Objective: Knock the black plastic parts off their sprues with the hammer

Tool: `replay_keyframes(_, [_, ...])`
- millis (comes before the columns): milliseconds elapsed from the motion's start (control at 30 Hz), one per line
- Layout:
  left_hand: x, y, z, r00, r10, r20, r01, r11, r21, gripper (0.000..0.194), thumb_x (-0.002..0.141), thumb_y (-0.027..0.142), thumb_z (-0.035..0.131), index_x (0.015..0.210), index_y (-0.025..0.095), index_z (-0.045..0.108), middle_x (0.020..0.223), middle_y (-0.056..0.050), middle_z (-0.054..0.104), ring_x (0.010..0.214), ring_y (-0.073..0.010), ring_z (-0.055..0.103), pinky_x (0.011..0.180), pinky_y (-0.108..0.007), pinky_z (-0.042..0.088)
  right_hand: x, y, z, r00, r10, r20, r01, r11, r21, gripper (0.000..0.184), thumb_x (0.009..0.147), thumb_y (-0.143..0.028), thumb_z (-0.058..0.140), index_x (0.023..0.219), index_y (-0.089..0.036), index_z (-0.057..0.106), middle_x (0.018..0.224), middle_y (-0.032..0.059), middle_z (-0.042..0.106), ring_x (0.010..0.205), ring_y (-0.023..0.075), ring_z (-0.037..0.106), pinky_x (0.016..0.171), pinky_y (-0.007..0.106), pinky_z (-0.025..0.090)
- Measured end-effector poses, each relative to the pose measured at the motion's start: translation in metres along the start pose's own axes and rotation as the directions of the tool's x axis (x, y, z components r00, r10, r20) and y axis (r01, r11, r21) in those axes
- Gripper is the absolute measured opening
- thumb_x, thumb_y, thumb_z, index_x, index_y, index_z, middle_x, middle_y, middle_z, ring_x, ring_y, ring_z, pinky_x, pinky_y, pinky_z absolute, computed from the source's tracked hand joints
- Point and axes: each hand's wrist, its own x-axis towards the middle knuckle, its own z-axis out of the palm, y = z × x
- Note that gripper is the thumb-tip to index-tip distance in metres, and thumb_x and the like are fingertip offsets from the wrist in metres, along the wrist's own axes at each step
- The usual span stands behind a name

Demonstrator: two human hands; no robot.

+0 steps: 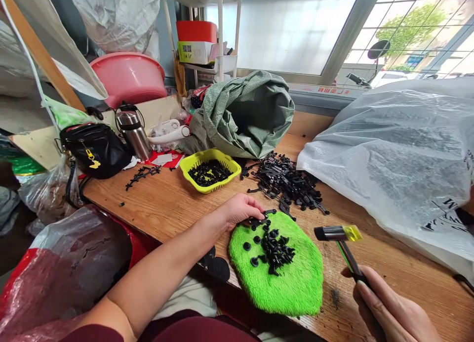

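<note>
My right hand (385,302) is wrapped round the handle of a mallet (335,233), raised over the right side of the table; its head has one black end and one yellow end. At the far edge of a fluffy green cloth (299,287), my left hand (242,211) is closed on a black plastic part (269,212), mostly hidden under the fingers. Just in front of that hand lies a heap of small black round-headed plastic pieces (277,248) on the cloth, with several loose ones to its left.
Behind the cloth lies a pile of flat black plastic parts (289,179), before an open green woven sack (252,109). A yellow basket (211,184) holds small black pieces. A large white plastic bag (392,159) stands right; a steel flask (133,132) and black bag (96,147) stand left.
</note>
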Motion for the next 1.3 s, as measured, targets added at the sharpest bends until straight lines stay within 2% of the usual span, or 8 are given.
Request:
replay_keyframes(100, [0.001, 0.000, 0.002, 1.000, -0.008, -0.013, 0.008, 1.000, 0.021, 0.012, 0.058, 0.001, 0.064, 0.059, 0.013, 0.061, 0.049, 0.004, 0.058, 0.042, -0.0059, 0.047, 0.043, -0.018, 0.032, 0.013, -0.021, 0.005, 0.987, -0.158, -0.008, 0.157, 0.983, -0.099, 0.046, 0.087, -0.062, 0.045, 0.095, -0.020, 0.064, 0.043, -0.0038, 0.045, 0.033, 0.0160, 0.042, 0.033, 0.026, 0.037])
replay_keyframes(233, [0.000, 0.001, 0.004, 0.999, -0.001, -0.040, 0.003, 0.998, 0.059, 0.012, 0.060, 0.002, 0.063, 0.058, 0.013, 0.060, 0.047, 0.005, 0.055, 0.041, -0.0057, 0.045, 0.042, -0.018, 0.029, 0.024, -0.037, 0.010, 0.951, -0.304, 0.060, 0.309, 0.942, -0.127, 0.036, 0.093, -0.054, 0.041, 0.087, -0.024, 0.059, 0.054, -0.0008, 0.059, 0.039, 0.0164, 0.052, 0.038, 0.024, 0.041])
replay_keyframes(400, [-0.001, 0.000, 0.004, 1.000, 0.025, -0.018, -0.024, 0.998, 0.058, 0.012, 0.059, 0.002, 0.063, 0.055, 0.013, 0.060, 0.045, 0.005, 0.053, 0.039, -0.0045, 0.040, 0.042, -0.018, 0.026, 0.030, -0.048, 0.014, 0.904, -0.417, 0.098, 0.428, 0.882, -0.199, 0.033, 0.098, -0.048, 0.036, 0.080, -0.027, 0.054, 0.064, 0.0011, 0.067, 0.057, 0.0207, 0.066, 0.044, 0.024, 0.045])
replay_keyframes(500, [-0.001, -0.001, 0.004, 0.999, 0.032, -0.011, -0.032, 0.999, 0.044, 0.013, 0.059, 0.001, 0.062, 0.053, 0.013, 0.060, 0.044, 0.005, 0.054, 0.040, -0.0047, 0.042, 0.043, -0.019, 0.026, 0.033, -0.049, 0.016, 0.871, -0.483, 0.090, 0.489, 0.836, -0.248, 0.029, 0.100, -0.044, 0.034, 0.088, -0.026, 0.054, 0.073, 0.0026, 0.071, 0.059, 0.0201, 0.068, 0.046, 0.024, 0.047])
replay_keyframes(933, [-0.003, -0.001, 0.007, 0.999, 0.042, -0.033, -0.042, 0.999, 0.010, 0.014, 0.057, -0.002, 0.062, 0.055, 0.012, 0.059, 0.046, 0.005, 0.055, 0.042, -0.0050, 0.045, 0.045, -0.017, 0.030, 0.035, -0.045, 0.023, 0.839, -0.532, 0.117, 0.542, 0.794, -0.277, 0.023, 0.102, -0.037, 0.032, 0.095, -0.025, 0.051, 0.073, 0.0013, 0.070, 0.061, 0.0194, 0.068, 0.049, 0.023, 0.048])
replay_keyframes(1033, [-0.005, 0.000, 0.008, 0.998, 0.042, -0.038, -0.042, 0.999, 0.009, 0.016, 0.057, -0.003, 0.061, 0.056, 0.012, 0.058, 0.046, 0.005, 0.055, 0.042, -0.0047, 0.046, 0.045, -0.016, 0.031, 0.035, -0.050, 0.022, 0.834, -0.536, 0.132, 0.550, 0.788, -0.278, 0.022, 0.102, -0.035, 0.031, 0.091, -0.026, 0.048, 0.062, -0.0020, 0.063, 0.058, 0.0197, 0.066, 0.046, 0.023, 0.045])
replay_keyframes(1167, [-0.005, 0.001, 0.008, 0.998, 0.043, -0.035, -0.042, 0.999, 0.026, 0.018, 0.058, -0.005, 0.060, 0.057, 0.012, 0.055, 0.044, 0.006, 0.053, 0.039, -0.0033, 0.042, 0.043, -0.015, 0.029, 0.038, -0.059, 0.024, 0.837, -0.533, 0.126, 0.544, 0.781, -0.306, 0.020, 0.102, -0.034, 0.030, 0.088, -0.026, 0.042, 0.061, -0.0031, 0.059, 0.047, 0.0174, 0.059, 0.045, 0.026, 0.040])
replay_keyframes(1300, [-0.001, 0.000, 0.008, 0.997, 0.078, -0.019, -0.077, 0.996, 0.042, 0.020, 0.059, -0.006, 0.058, 0.057, 0.013, 0.053, 0.044, 0.006, 0.053, 0.041, -0.0037, 0.043, 0.043, -0.015, 0.029, 0.044, -0.064, 0.028, 0.837, -0.516, 0.185, 0.546, 0.754, -0.365, 0.023, 0.099, -0.034, 0.032, 0.078, -0.027, 0.038, 0.045, -0.0066, 0.047, 0.033, 0.0178, 0.048, 0.037, 0.030, 0.026])
